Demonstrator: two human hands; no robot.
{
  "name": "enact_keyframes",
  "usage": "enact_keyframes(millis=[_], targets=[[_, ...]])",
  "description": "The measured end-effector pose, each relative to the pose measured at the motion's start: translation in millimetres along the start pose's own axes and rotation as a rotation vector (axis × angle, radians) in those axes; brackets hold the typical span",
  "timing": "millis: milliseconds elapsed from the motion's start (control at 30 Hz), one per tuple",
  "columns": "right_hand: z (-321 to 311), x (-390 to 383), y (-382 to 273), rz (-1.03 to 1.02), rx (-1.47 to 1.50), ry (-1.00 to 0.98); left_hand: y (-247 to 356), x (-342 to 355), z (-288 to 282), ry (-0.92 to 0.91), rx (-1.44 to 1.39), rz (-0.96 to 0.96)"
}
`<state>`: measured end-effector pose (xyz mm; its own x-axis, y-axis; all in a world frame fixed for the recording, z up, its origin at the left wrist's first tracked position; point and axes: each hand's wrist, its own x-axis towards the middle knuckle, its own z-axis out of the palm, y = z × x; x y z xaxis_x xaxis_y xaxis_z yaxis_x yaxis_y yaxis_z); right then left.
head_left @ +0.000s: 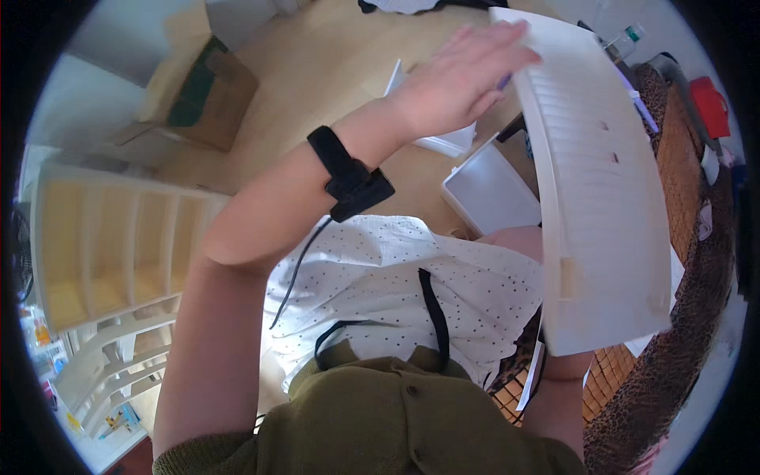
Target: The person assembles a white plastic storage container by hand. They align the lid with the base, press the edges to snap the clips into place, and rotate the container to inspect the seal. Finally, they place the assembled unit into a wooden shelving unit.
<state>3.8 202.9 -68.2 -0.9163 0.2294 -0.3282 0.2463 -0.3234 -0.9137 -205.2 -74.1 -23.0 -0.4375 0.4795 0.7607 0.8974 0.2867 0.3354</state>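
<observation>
A long white ribbed plastic panel (602,190) stands on end at my right, with two small dark marks and a yellowish patch on it. My left hand (467,75) reaches across to its upper left edge, fingers stretched out and slightly blurred, the tips overlapping the edge. Whether they press on it I cannot tell. By the thumb shows a small purple bit (504,81), too small to name. My right forearm (558,400) runs up behind the panel, which hides the right hand. A black strap (348,174) with a cable circles my left wrist.
White plastic pieces, including a shallow tray (495,190), lie on the floor ahead. An open cardboard box (210,91) stands far left, a cream slatted rack (111,245) near left. Along the right runs a brown quilted seat (685,158) with leopard-print edging.
</observation>
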Motion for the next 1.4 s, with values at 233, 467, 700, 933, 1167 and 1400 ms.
enact_keyframes(millis=[233,467,700,933,1167,1400], targets=[[-29.5,33.1,32.9,0.145,-0.176,0.164,-122.1,-151.9,132.2,-0.688,-0.002,-0.736],[-39.6,66.2,54.2,0.289,-0.265,0.244,-225.0,-264.1,182.3,-0.87,0.655,-0.558],[-33.4,86.1,60.8,0.311,-0.31,0.23,-267.0,-250.4,139.5,-1.263,0.33,-0.572],[-20.1,96.3,58.4,0.232,-0.339,0.165,-259.8,-216.6,118.1,-0.986,0.32,-0.53],[-9.9,105.6,49.7,0.115,-0.347,0.099,-229.8,-202.0,113.2,-1.041,0.359,-0.509],[4.3,117.5,49.2,0.026,-0.372,0.027,-212.5,-212.3,96.7,-0.86,0.356,-0.656]])
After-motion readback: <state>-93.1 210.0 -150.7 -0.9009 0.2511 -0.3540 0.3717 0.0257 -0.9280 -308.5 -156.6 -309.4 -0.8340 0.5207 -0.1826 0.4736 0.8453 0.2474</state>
